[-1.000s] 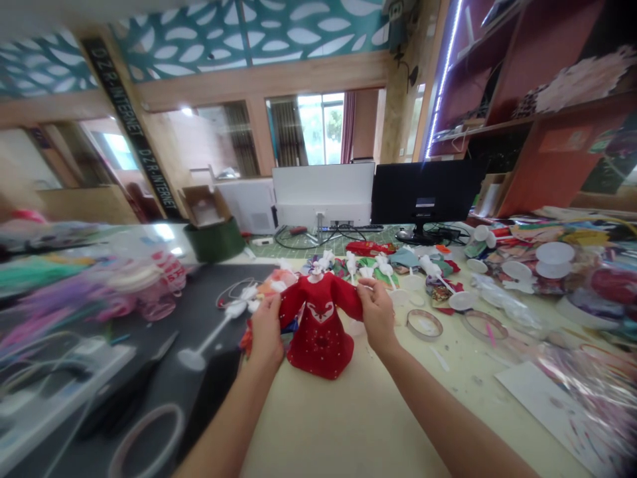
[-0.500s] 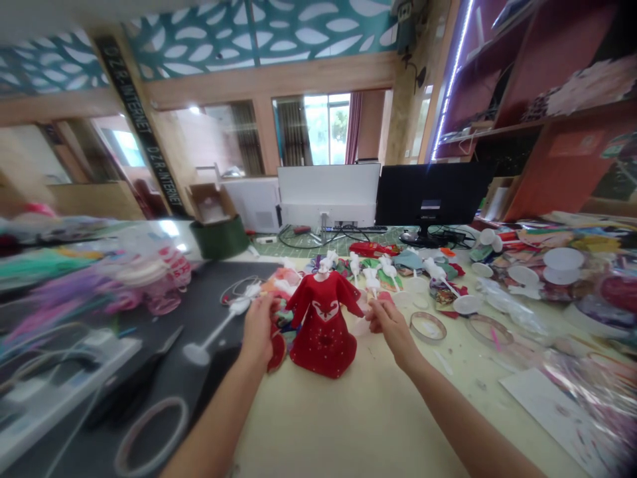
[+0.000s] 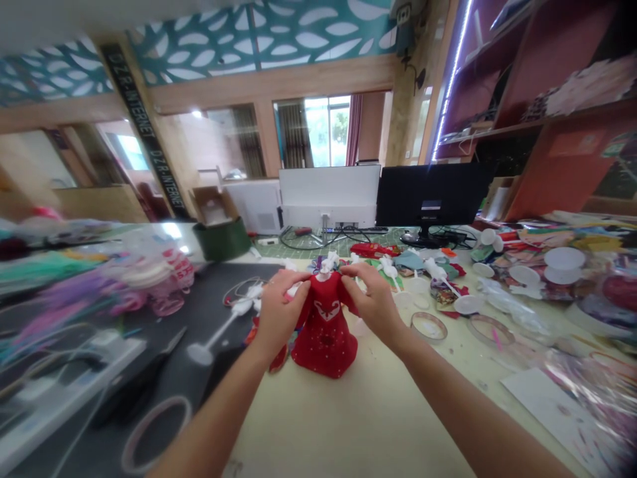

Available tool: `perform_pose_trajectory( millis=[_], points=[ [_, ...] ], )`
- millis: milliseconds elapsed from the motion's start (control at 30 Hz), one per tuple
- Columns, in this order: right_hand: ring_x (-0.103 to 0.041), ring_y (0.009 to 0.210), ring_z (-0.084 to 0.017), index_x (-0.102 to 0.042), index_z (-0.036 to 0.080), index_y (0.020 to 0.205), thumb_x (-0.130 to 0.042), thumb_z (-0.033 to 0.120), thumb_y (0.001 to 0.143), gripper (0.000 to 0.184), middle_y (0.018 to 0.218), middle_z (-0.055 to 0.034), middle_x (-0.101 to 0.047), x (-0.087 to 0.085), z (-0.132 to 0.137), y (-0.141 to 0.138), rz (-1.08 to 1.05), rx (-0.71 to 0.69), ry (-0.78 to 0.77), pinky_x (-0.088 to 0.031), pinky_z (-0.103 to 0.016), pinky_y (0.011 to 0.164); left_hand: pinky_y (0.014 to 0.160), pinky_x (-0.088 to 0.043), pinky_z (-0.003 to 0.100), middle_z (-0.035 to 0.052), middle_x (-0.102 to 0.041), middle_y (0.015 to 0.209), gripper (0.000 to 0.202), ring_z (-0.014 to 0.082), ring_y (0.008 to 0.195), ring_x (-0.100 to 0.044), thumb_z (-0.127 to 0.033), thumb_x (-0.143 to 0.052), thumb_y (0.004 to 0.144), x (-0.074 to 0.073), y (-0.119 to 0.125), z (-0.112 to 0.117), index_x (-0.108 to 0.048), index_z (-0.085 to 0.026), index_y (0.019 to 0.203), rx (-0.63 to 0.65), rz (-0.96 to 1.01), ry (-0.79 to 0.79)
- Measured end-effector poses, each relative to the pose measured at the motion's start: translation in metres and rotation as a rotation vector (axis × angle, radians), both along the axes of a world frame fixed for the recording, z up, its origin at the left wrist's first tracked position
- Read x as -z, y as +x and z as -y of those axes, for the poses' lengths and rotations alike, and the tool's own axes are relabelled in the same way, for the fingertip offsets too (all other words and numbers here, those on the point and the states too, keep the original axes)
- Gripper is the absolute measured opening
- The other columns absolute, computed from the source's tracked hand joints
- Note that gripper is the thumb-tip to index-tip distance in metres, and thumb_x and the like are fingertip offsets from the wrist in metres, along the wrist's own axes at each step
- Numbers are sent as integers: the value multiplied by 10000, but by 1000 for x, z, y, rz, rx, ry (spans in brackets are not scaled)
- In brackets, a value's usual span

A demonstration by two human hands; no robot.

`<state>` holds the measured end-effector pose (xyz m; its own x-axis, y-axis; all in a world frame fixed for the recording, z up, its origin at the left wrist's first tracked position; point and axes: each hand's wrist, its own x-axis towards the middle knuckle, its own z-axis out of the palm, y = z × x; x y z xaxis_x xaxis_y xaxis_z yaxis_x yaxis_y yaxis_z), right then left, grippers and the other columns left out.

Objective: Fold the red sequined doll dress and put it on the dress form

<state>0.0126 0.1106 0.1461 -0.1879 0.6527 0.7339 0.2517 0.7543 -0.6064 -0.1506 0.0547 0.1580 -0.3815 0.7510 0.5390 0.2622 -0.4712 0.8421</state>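
A small red doll dress (image 3: 326, 335) with white dots and a white chest pattern stands upright on the pale work surface, its skirt flared. A white stand or figure top (image 3: 328, 263) pokes out of its neck. At the dress's left shoulder my left hand (image 3: 282, 305) pinches the cloth between thumb and fingers. My right hand (image 3: 374, 300) grips the other shoulder in the same way. Both sleeves are mostly hidden behind the hands. Left of my left hand lies a white doll stand (image 3: 223, 326) with a round base.
Several white doll figures, such as one at the right (image 3: 438, 269), lie among fabric scraps. Tape rolls (image 3: 428, 326) are on the right, another (image 3: 155, 435) at lower left, near scissors (image 3: 174, 340) and a power strip (image 3: 119, 358). Two monitors (image 3: 328, 192) stand behind.
Both hands have moved inward and up, from beside the sleeve ends to the shoulders of the dress. The dress stays nearly in place.
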Motion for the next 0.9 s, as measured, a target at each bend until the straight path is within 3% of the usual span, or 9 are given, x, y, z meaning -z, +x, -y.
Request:
perform_pose_trajectory(
  millis=[267, 600, 900],
  points=[
    [-594, 809, -199, -608, 214, 845, -513, 219, 828, 96, 831, -41, -646, 1, 5, -7, 52, 102, 59, -450, -345, 757, 950, -378, 314, 39, -684, 871, 94, 222, 916, -587, -180, -699, 660, -3, 0, 0, -726, -221, 740, 13, -65, 18],
    [-566, 818, -213, -586, 219, 847, -471, 165, 840, 127, 820, -55, -634, 7, 6, -7, 75, 113, 249, -442, -355, 752, 929, -386, 317, 35, -683, 857, 115, 225, 902, -587, -162, -707, 646, -4, -2, -1, -725, -230, 738, 14, -93, 21],
    [-565, 807, -207, -563, 218, 869, -468, 145, 846, 122, 818, -53, -628, 10, 6, -5, 76, 145, 295, -447, -352, 744, 861, -408, 298, 31, -692, 838, 95, 221, 875, -597, -203, -691, 680, 2, -5, -2, -720, -222, 769, -56, -181, 7]
  ],
)
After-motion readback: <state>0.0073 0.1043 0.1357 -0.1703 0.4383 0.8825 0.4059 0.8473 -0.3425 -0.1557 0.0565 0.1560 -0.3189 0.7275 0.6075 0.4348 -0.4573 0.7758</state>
